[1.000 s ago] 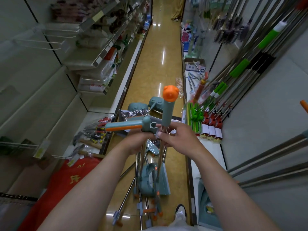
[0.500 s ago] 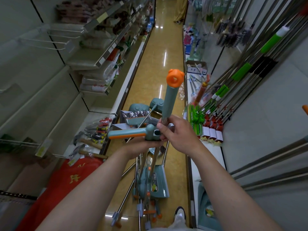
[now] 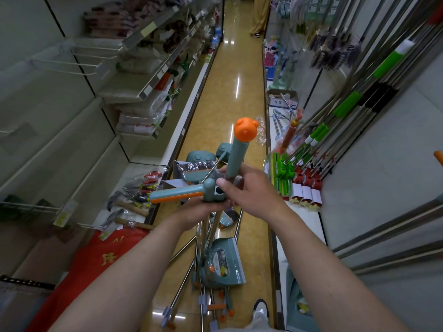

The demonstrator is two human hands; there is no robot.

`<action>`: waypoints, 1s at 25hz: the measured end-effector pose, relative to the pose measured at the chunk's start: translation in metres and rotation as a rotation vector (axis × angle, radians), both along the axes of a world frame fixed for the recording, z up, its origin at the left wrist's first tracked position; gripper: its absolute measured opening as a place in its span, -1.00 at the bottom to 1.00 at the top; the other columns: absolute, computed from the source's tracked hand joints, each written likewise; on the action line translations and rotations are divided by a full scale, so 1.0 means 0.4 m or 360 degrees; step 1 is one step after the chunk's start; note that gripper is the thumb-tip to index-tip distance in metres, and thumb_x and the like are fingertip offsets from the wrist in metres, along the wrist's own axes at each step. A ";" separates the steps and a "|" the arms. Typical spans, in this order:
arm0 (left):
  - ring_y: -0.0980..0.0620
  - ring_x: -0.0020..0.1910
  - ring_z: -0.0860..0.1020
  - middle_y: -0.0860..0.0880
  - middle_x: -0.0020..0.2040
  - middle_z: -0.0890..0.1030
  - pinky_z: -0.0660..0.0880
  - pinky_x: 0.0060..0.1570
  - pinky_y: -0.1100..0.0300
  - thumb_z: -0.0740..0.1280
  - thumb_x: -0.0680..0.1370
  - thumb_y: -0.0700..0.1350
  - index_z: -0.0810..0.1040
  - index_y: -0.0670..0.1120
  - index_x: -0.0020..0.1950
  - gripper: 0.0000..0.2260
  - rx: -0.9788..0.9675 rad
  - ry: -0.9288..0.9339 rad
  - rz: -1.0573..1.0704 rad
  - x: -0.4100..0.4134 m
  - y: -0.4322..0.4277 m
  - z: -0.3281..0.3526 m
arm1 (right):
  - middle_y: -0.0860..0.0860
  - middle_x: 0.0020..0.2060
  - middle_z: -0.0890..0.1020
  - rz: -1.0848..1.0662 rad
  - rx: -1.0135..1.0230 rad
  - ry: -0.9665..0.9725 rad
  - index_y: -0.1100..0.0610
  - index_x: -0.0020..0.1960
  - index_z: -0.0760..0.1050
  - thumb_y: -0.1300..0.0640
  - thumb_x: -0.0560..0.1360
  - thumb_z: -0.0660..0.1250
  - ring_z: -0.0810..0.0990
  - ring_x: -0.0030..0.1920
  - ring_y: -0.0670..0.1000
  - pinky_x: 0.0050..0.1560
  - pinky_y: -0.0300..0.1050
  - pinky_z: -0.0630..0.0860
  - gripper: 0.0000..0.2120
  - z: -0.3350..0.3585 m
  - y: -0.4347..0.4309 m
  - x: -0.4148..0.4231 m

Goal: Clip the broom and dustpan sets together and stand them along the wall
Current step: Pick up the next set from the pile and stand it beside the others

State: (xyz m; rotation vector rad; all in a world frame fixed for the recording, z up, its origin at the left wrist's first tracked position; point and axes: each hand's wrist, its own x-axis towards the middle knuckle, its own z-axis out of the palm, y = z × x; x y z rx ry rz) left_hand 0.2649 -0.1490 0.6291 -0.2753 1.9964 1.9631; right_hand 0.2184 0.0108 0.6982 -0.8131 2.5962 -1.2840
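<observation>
My right hand (image 3: 249, 191) grips a teal broom handle (image 3: 235, 159) with an orange knob (image 3: 245, 129) on top, held nearly upright. My left hand (image 3: 203, 213) holds from below a teal dustpan handle (image 3: 178, 194) with an orange stripe, pointing left. The two handles meet between my hands. Their metal poles run down to a teal dustpan (image 3: 221, 263) that stands on the floor.
Several more poles and teal parts (image 3: 187, 281) lie on the aisle floor, with dustpans (image 3: 200, 158) further ahead. Mops and brooms (image 3: 347, 104) lean on the right wall above a low ledge (image 3: 303, 226). Shelves (image 3: 134, 92) with hammers line the left. My shoe (image 3: 260, 310) is below.
The broom handle with the orange knob has tilted and risen slightly, and my right hand has closed in on the joint with the dustpan handle. The dustpan below shifted a little.
</observation>
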 end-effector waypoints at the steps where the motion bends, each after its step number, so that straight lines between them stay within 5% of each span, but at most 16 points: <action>1: 0.25 0.00 0.64 0.15 -0.07 0.72 0.44 0.23 0.14 0.41 0.55 -0.13 0.64 0.06 0.00 -0.90 0.0004 0.0002 0.0018 0.001 -0.002 -0.002 | -0.07 -0.15 0.61 -0.0060 -0.0070 0.0053 0.01 0.12 0.56 -0.06 0.53 0.40 0.58 -0.16 -0.12 -0.09 -0.18 0.54 -0.78 0.010 -0.004 0.004; 3: 0.27 -0.04 0.65 0.13 -0.08 0.73 0.44 0.23 0.14 0.42 0.54 -0.14 0.65 0.02 0.01 -0.90 0.0027 0.0006 0.0049 0.004 -0.004 -0.008 | -0.14 -0.29 0.55 -0.0150 -0.0157 0.0127 0.00 0.00 0.54 -0.03 0.51 0.44 0.52 -0.28 -0.21 -0.25 -0.39 0.40 -0.85 0.016 -0.013 0.017; 8: 0.18 0.05 0.62 0.13 -0.06 0.72 0.45 0.22 0.17 0.42 0.53 -0.20 0.64 0.00 0.00 -0.88 0.0081 0.0025 0.0064 0.007 -0.008 -0.015 | -0.12 -0.28 0.55 -0.0170 -0.0129 0.0154 -0.07 -0.07 0.47 -0.02 0.47 0.49 0.52 -0.27 -0.15 -0.28 -0.44 0.37 -0.81 0.011 -0.030 0.032; 12: 0.07 0.13 0.63 0.05 -0.01 0.73 0.41 0.37 0.01 0.52 0.36 -0.01 0.68 -0.01 0.00 -0.76 0.0069 0.0022 0.0082 0.007 -0.011 -0.017 | -0.01 -0.29 0.64 -0.0221 -0.0252 0.0125 -0.16 -0.06 0.44 -0.04 0.47 0.49 0.65 -0.25 0.03 -0.20 -0.07 0.59 -0.79 0.012 -0.040 0.033; 16: 0.01 0.21 0.61 -0.01 0.10 0.71 0.40 0.39 -0.08 0.54 0.28 0.14 0.69 0.01 0.07 -0.58 0.0079 0.0052 -0.0029 0.013 -0.009 -0.018 | 0.00 -0.29 0.64 -0.0224 -0.0253 0.0151 -0.16 -0.09 0.42 -0.05 0.47 0.49 0.66 -0.26 0.05 -0.19 0.04 0.62 -0.78 0.009 -0.041 0.040; 20: 0.19 0.07 0.65 0.11 -0.04 0.73 0.48 0.23 0.17 0.52 0.35 0.03 0.73 0.12 -0.11 -0.87 0.0094 0.0060 0.0007 0.017 -0.004 0.000 | 0.04 -0.26 0.63 -0.0170 -0.0264 0.0079 -0.19 -0.16 0.42 -0.07 0.47 0.46 0.66 -0.26 0.10 -0.21 0.12 0.63 -0.80 0.006 -0.039 0.029; 25: 0.29 -0.09 0.65 0.15 -0.15 0.71 0.51 -0.08 0.39 0.44 0.53 -0.18 0.62 0.00 -0.04 -0.91 -0.0004 0.0127 0.0143 0.017 0.003 0.003 | 0.07 -0.25 0.64 -0.0099 -0.0168 0.0101 0.01 -0.12 0.47 -0.06 0.49 0.45 0.65 -0.23 0.12 -0.15 0.12 0.61 -0.80 0.024 -0.046 0.025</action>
